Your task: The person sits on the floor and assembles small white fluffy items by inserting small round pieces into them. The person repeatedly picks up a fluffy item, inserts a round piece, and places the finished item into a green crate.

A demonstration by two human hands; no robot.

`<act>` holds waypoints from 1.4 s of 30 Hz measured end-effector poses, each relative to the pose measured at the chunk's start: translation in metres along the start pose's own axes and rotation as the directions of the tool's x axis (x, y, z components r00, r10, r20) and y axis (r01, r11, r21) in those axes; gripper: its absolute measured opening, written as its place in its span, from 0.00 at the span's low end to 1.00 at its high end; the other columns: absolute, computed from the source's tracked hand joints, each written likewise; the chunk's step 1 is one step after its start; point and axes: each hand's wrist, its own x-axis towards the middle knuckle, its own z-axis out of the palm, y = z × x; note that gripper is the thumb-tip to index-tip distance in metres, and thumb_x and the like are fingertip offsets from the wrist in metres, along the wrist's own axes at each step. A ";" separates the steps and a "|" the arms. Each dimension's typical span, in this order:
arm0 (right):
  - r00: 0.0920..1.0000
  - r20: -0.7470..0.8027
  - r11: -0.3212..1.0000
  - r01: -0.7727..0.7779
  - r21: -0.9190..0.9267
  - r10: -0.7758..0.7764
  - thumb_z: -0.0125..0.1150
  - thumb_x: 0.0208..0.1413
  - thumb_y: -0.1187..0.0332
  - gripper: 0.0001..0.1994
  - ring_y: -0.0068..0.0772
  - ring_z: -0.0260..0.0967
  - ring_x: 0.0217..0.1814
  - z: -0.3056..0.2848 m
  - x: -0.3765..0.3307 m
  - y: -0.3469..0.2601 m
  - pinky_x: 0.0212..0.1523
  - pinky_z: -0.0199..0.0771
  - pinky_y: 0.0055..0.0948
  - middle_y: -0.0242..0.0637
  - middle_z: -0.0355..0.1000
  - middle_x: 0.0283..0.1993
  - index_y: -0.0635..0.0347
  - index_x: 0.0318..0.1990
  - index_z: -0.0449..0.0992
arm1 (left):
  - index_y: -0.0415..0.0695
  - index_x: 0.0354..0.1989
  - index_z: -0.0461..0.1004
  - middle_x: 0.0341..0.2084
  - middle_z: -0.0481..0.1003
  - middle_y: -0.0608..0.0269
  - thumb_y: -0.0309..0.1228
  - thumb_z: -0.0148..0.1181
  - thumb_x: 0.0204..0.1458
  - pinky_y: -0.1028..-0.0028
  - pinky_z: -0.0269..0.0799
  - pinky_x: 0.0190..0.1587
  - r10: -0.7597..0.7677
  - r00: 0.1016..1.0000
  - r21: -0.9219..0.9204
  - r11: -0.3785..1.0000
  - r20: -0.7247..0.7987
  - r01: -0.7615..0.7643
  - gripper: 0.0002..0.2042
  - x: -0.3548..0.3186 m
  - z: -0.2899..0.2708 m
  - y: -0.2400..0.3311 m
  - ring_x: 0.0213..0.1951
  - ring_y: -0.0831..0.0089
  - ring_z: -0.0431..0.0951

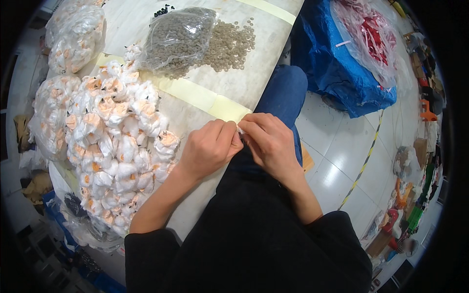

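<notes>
Hands [239,141] around hidden white piece [240,129]

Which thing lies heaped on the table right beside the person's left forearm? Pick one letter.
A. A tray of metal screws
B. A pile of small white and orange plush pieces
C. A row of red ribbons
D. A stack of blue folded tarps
B: the pile of small white and orange plush pieces lies on the table just beside the left hand and forearm.

Both hands [242,144] pinching white piece [240,129]

Bright, even overhead light; glare on the floor tiles [342,146]; sharp centre; fisheye-bent, dark-vignetted edges
</notes>
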 end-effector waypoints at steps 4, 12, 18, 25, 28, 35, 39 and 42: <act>0.996 0.083 0.998 -0.042 0.052 0.037 0.70 0.49 0.77 0.13 0.42 0.77 0.42 -0.010 0.002 -0.002 0.41 0.76 0.37 0.38 0.79 0.45 0.60 0.44 0.82 | 0.43 0.29 0.71 0.21 0.67 0.62 0.26 0.64 0.47 0.69 0.70 0.20 0.066 0.997 0.058 0.996 -0.029 -0.065 0.06 -0.003 0.001 -0.003 0.22 0.66 0.74; 0.969 0.216 0.993 0.107 0.059 -0.117 0.71 0.51 0.74 0.11 0.37 0.75 0.42 -0.027 0.015 0.010 0.46 0.67 0.34 0.33 0.79 0.44 0.56 0.43 0.82 | 0.38 0.38 0.76 0.22 0.72 0.60 0.24 0.65 0.48 0.66 0.72 0.22 0.057 0.996 0.011 0.998 0.069 -0.058 0.09 -0.004 -0.004 -0.002 0.23 0.62 0.76; 0.954 0.240 0.984 0.179 0.023 -0.179 0.69 0.52 0.72 0.09 0.35 0.72 0.42 -0.035 0.025 0.016 0.46 0.64 0.34 0.31 0.74 0.39 0.55 0.41 0.80 | 0.38 0.40 0.78 0.24 0.75 0.59 0.22 0.66 0.47 0.68 0.73 0.23 -0.017 1.000 -0.139 0.990 0.024 0.020 0.10 0.001 -0.006 0.001 0.24 0.63 0.78; 0.950 0.263 0.986 0.157 0.057 -0.166 0.69 0.53 0.72 0.09 0.39 0.70 0.40 -0.036 0.026 0.018 0.44 0.64 0.36 0.34 0.72 0.38 0.56 0.42 0.79 | 0.38 0.40 0.79 0.28 0.77 0.58 0.19 0.69 0.44 0.69 0.76 0.26 0.024 1.000 -0.170 0.985 0.007 -0.022 0.13 0.005 -0.009 0.001 0.27 0.64 0.80; 0.952 0.259 0.986 0.153 0.065 -0.165 0.69 0.53 0.72 0.09 0.39 0.70 0.39 -0.034 0.025 0.017 0.43 0.64 0.36 0.34 0.72 0.37 0.56 0.41 0.79 | 0.37 0.40 0.79 0.27 0.76 0.59 0.18 0.69 0.43 0.69 0.75 0.26 0.058 0.998 -0.083 0.995 -0.005 -0.058 0.13 0.003 -0.007 0.000 0.27 0.63 0.80; 0.940 0.340 0.969 -0.067 0.237 -0.018 0.64 0.58 0.73 0.06 0.44 0.73 0.40 -0.032 0.028 0.004 0.43 0.69 0.37 0.40 0.75 0.39 0.60 0.42 0.79 | 0.35 0.36 0.78 0.22 0.72 0.61 0.20 0.65 0.44 0.71 0.71 0.23 0.198 0.972 0.024 0.980 -0.127 -0.196 0.10 0.005 -0.010 -0.010 0.22 0.67 0.75; 0.918 0.367 0.829 -0.319 0.459 0.151 0.63 0.59 0.68 0.05 0.49 0.73 0.40 -0.022 0.019 0.004 0.40 0.73 0.43 0.42 0.73 0.37 0.56 0.41 0.78 | 0.36 0.37 0.79 0.23 0.76 0.60 0.18 0.67 0.45 0.70 0.72 0.22 0.234 0.953 0.031 0.972 -0.191 -0.233 0.09 0.008 -0.013 -0.009 0.20 0.66 0.75; 0.995 0.057 0.952 -0.096 0.292 0.083 0.69 0.52 0.71 0.09 0.49 0.73 0.39 -0.018 0.021 0.002 0.39 0.73 0.40 0.41 0.73 0.37 0.57 0.40 0.78 | 0.36 0.37 0.80 0.24 0.77 0.59 0.17 0.67 0.45 0.72 0.73 0.22 0.113 0.977 -0.018 0.993 -0.181 -0.119 0.10 0.010 -0.015 -0.005 0.20 0.68 0.76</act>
